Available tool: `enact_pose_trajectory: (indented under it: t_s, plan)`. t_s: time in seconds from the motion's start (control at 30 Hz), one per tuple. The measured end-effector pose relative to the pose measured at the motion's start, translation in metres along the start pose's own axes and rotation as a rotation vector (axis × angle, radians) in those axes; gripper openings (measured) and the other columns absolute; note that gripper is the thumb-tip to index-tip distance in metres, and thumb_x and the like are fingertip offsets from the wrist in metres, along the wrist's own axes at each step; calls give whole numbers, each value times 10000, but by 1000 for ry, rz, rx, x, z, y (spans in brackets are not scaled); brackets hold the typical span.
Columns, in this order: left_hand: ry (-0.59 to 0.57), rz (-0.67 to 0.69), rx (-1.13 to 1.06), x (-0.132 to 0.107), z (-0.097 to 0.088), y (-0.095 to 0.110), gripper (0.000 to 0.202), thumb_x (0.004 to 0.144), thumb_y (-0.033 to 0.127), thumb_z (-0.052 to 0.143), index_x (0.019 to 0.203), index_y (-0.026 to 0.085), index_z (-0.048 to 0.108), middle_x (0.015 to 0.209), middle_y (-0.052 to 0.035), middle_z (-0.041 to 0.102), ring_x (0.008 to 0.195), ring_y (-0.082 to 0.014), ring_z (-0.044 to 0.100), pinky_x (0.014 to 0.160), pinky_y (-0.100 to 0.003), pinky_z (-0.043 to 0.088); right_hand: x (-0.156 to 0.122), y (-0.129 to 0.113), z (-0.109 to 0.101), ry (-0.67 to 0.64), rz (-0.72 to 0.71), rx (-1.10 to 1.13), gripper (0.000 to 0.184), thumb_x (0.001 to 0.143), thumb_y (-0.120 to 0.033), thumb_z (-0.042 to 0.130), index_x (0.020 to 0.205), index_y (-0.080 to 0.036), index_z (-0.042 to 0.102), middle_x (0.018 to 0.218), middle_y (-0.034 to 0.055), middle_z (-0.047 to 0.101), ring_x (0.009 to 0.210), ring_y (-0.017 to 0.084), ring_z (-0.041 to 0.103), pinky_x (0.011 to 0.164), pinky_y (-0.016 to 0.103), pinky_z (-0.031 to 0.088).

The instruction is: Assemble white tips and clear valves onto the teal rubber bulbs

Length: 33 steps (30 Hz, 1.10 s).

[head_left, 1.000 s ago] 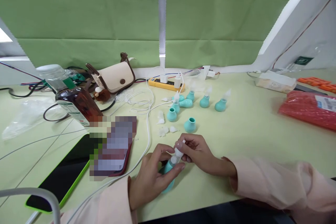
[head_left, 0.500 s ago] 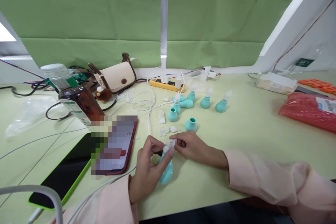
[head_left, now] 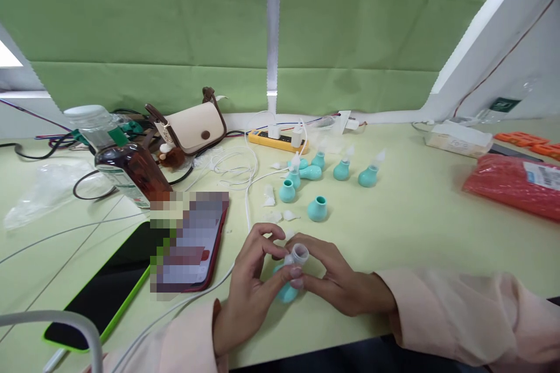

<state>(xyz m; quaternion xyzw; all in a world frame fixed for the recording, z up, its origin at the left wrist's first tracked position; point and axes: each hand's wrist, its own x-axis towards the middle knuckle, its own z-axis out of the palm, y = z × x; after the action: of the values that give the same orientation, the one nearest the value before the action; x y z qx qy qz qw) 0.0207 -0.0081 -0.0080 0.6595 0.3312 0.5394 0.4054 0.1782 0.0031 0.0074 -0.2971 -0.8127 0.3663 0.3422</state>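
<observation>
Where the held teal bulb point(head_left: 287, 292) is: near the person's edge of the tabletop point(head_left: 420, 215), tilted; whether its base touches the surface cannot be told. Take it as the clock's hub, 12 o'clock pointing at the green covering point(head_left: 371, 23).
Left hand point(head_left: 251, 291): toward 9 o'clock, thumb and fingers grasping the bulb around its neck.
Right hand point(head_left: 341, 280): toward 3 o'clock, thumb in front and fingers behind, apparently grasping the same bulb at its clear collar point(head_left: 300, 253); the far fingertips are partly hidden.
Work at the collar: the step in hand looks like fitting or adjusting this clear part with both hands. A next move on it would call for a steady neck and light, even finger pressure.
Bulb's look: smooth, glossy teal, rounded below; the collar is see-through, its round mouth open and facing the camera.
Bulbs beyond: 1 open teal bulb point(head_left: 317, 209) stands toward 1 o'clock, 1 smaller-looking open bulb point(head_left: 287, 192) toward 12, and 1 clear-tipped bulb point(head_left: 368, 176) farther toward 1.
Loose clear piece point(head_left: 269, 195): near 12 o'clock, lying flat.
Red-cased phone point(head_left: 214, 239): toward 10 o'clock.
</observation>
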Motion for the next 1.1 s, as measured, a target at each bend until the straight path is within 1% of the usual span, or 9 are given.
enact_pose_trajectory:
  t_s: [0.13, 0.27, 0.37, 0.47, 0.6, 0.7, 0.87, 0.97, 1.1]
  plan:
    - [-101, 68, 41, 4, -4, 1, 51, 752, 211, 576, 760, 189, 532, 863, -44, 508, 830, -175, 494, 736, -330, 409, -4, 3, -3, -78, 18, 132, 168, 819, -349, 420, 801, -189, 467, 751, 17, 503, 682, 126, 462, 636, 245, 400]
    - [-135, 162, 137, 8, -6, 4, 49, 751, 184, 579, 789, 179, 548, 757, -31, 540, 742, -157, 491, 660, -295, 408, -7, 4, -4, -61, 169, 380, 297, 873, -379, 282, 731, -180, 453, 678, 5, 514, 614, 104, 479, 579, 217, 399]
    - [-183, 228, 266, 9, -6, 4, 76, 731, 154, 601, 731, 167, 526, 670, -9, 544, 664, -132, 472, 616, -259, 396, -8, 4, -3, -45, 281, 510, 303, 859, -413, 313, 714, -179, 439, 647, -2, 500, 586, 98, 465, 551, 210, 394]
    - [-244, 260, 396, 8, -7, 1, 99, 778, 136, 533, 692, 167, 495, 618, 5, 528, 622, -120, 449, 590, -238, 378, -8, 5, -1, -77, 344, 588, 316, 840, -453, 332, 724, -179, 437, 649, 0, 493, 576, 99, 451, 543, 217, 387]
    - [-297, 247, 520, 7, -9, 1, 108, 829, 136, 434, 741, 174, 483, 640, 3, 517, 613, -117, 459, 562, -224, 362, -7, 7, -1, -61, 350, 591, 343, 825, -477, 348, 699, -169, 436, 632, 1, 484, 558, 98, 435, 528, 223, 374]
    - [-328, 276, 584, 7, -9, 3, 134, 847, 138, 380, 755, 178, 468, 641, 1, 524, 593, -115, 467, 539, -221, 356, -8, 8, 0, -63, 353, 609, 336, 832, -464, 349, 703, -165, 431, 631, 2, 482, 558, 94, 435, 527, 224, 370]
    - [-313, 339, 718, 8, -9, 3, 166, 842, 234, 410, 698, 170, 462, 578, 2, 509, 537, -120, 462, 464, -214, 333, -9, 9, 1, -64, 373, 601, 320, 835, -445, 361, 706, -160, 429, 624, -4, 477, 561, 89, 433, 530, 218, 370]
    - [-326, 381, 700, 9, -9, 3, 215, 865, 229, 368, 675, 171, 451, 548, 13, 503, 497, -107, 458, 446, -203, 333, -8, 7, 0, -89, 361, 565, 333, 843, -433, 350, 697, -150, 445, 610, 0, 479, 547, 87, 430, 517, 216, 363]
    - [-378, 375, 639, 10, -10, 3, 189, 880, 196, 324, 750, 177, 460, 599, 11, 548, 524, -100, 495, 494, -194, 384, -8, 6, 0, -89, 360, 607, 339, 844, -438, 345, 705, -147, 446, 600, 2, 485, 529, 87, 433, 500, 218, 359]
